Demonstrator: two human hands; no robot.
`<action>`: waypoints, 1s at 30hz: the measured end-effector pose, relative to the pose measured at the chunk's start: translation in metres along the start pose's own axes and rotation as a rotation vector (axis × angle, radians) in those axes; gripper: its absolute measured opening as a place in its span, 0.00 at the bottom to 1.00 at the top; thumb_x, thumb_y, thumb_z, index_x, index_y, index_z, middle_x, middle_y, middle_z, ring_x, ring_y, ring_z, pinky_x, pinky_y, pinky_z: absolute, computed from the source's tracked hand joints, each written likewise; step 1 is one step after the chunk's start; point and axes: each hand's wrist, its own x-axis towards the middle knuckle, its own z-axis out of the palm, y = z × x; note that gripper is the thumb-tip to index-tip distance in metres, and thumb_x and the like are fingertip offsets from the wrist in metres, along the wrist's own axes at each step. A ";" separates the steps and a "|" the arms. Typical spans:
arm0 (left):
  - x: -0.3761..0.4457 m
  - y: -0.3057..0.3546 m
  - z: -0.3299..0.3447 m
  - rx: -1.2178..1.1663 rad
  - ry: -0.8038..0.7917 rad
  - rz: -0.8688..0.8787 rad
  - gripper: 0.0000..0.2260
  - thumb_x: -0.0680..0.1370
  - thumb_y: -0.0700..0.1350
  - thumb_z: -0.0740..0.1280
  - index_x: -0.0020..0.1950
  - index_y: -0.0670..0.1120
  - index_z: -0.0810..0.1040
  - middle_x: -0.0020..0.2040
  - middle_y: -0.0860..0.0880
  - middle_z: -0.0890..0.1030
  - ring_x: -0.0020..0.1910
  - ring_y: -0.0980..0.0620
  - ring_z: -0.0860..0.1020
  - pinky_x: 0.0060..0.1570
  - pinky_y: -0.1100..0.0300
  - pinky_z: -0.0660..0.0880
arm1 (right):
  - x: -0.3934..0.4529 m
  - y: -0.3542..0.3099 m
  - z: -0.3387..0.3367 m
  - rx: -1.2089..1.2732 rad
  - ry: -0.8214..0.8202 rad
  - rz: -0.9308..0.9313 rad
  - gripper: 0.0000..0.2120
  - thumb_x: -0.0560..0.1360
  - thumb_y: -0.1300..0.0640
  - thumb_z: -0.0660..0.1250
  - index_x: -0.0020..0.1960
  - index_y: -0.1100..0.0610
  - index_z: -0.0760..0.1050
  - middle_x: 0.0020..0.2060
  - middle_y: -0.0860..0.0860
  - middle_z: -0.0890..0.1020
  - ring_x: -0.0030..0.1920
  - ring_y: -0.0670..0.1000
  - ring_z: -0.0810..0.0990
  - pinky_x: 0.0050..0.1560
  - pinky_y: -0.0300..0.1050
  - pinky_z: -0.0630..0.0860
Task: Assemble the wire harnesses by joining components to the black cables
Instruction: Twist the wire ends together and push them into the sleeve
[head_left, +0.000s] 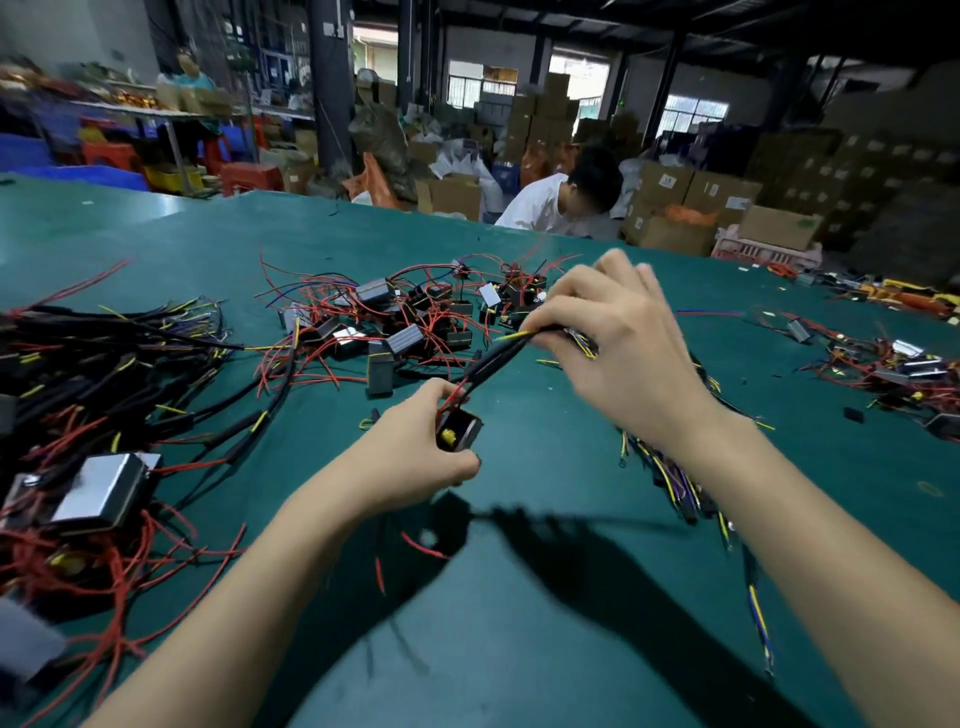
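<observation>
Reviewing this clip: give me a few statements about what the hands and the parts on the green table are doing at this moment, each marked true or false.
1. The left hand holds a small black component with red wires. True.
2. The right hand lies flat and empty on the table. False: it is raised and grips a black cable with yellow wire tips.
3. The held cable runs between the two hands. True.
4. The loose pile of components beyond the hands has green wires. False: they are mostly red.
5. A bundle of black cables lies at the left. True.
</observation>
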 end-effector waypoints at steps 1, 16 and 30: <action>-0.004 -0.002 -0.006 -0.012 0.041 0.005 0.20 0.71 0.45 0.70 0.60 0.53 0.68 0.41 0.52 0.79 0.33 0.56 0.75 0.36 0.63 0.74 | 0.007 0.000 0.001 0.006 -0.013 -0.001 0.03 0.73 0.57 0.71 0.45 0.55 0.83 0.41 0.51 0.80 0.43 0.58 0.73 0.44 0.51 0.67; -0.085 -0.053 -0.110 1.218 0.389 -0.253 0.25 0.75 0.56 0.61 0.71 0.56 0.59 0.62 0.50 0.73 0.62 0.45 0.69 0.57 0.53 0.67 | 0.111 -0.115 0.108 0.176 -0.252 -0.249 0.11 0.79 0.62 0.60 0.56 0.60 0.80 0.53 0.57 0.79 0.48 0.61 0.78 0.50 0.54 0.73; -0.078 -0.053 -0.097 1.342 0.108 -0.140 0.15 0.80 0.45 0.54 0.66 0.48 0.69 0.64 0.47 0.71 0.65 0.44 0.65 0.58 0.53 0.62 | 0.098 -0.157 0.177 0.083 -0.729 -0.341 0.12 0.75 0.64 0.60 0.54 0.60 0.79 0.53 0.57 0.78 0.56 0.57 0.76 0.50 0.50 0.72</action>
